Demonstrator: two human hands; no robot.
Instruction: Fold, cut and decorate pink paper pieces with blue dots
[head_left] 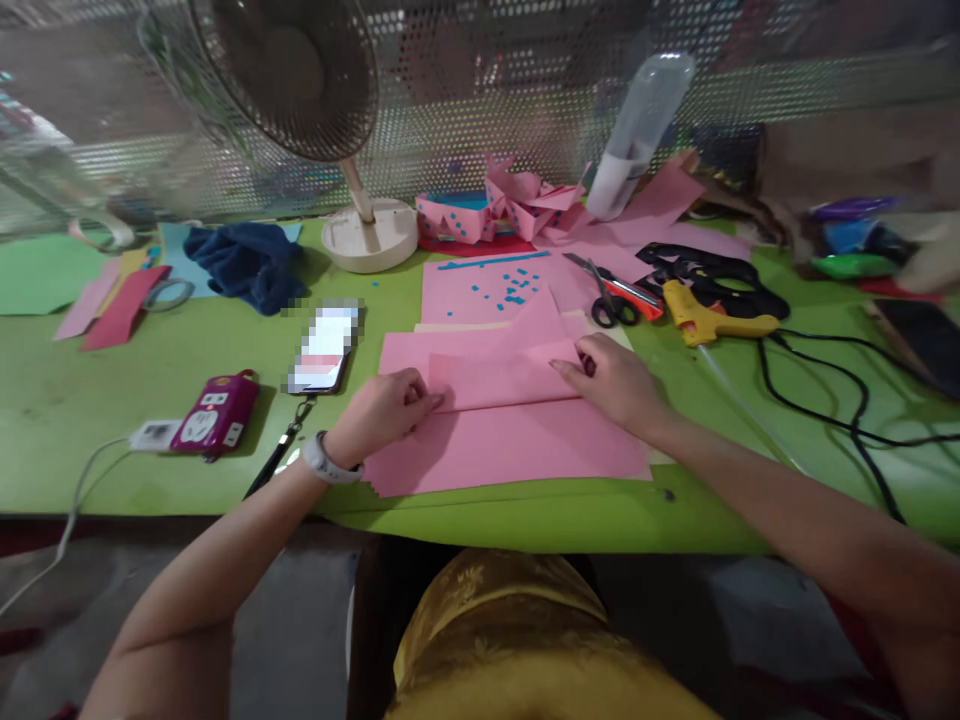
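A stack of pink paper sheets (510, 445) lies on the green table (112, 450) in front of me. The top pink sheet (499, 375) is folded over. My left hand (382, 410) pinches the left end of that fold, fingers curled. My right hand (611, 380) presses down on the fold's right end with fingers bent. A white watch is on my left wrist.
Behind the stack lie another pink sheet with small blue squares (495, 285), red-handled scissors (619, 300), a yellow glue gun (705, 320) with black cables, and pink paper pieces (510, 210). A phone (326, 350), a pink power strip (214, 415), blue cloth (240, 262) and a fan (300, 80) stand left.
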